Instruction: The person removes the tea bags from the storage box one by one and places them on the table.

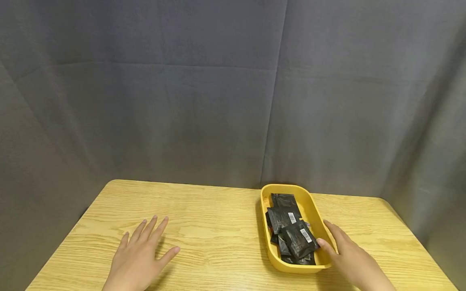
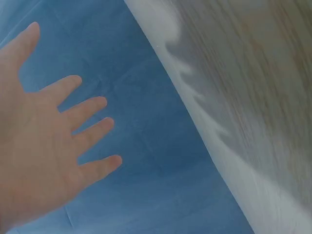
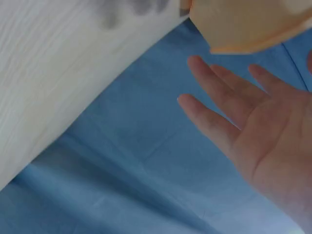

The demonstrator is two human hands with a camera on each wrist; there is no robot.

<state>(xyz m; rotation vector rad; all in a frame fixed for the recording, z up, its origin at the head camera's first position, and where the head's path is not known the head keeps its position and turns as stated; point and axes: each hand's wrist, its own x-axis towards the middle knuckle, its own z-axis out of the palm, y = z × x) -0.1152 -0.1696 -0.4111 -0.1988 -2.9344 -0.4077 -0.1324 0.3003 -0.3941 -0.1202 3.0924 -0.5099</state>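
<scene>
My left hand (image 1: 136, 258) hovers over the left part of the table with its fingers spread and nothing in them. In the left wrist view the same hand (image 2: 44, 131) shows its palm, bare. Beside the right wall of a yellow bin (image 1: 267, 242) is my right hand (image 1: 351, 258), fingers extended, its thumb near the rim; whether it touches cannot be told. The right wrist view shows that hand's (image 3: 263, 126) palm holding nothing, close to the bin's wall (image 3: 243, 24). Several flat black packets (image 1: 298, 240) with white barcode labels lie piled in the bin.
The light wooden table (image 1: 211, 234) has rounded back corners. A grey curtain (image 1: 204, 121) hangs behind it and along both sides. The bin stands right of centre, with its far end close to the table's back edge.
</scene>
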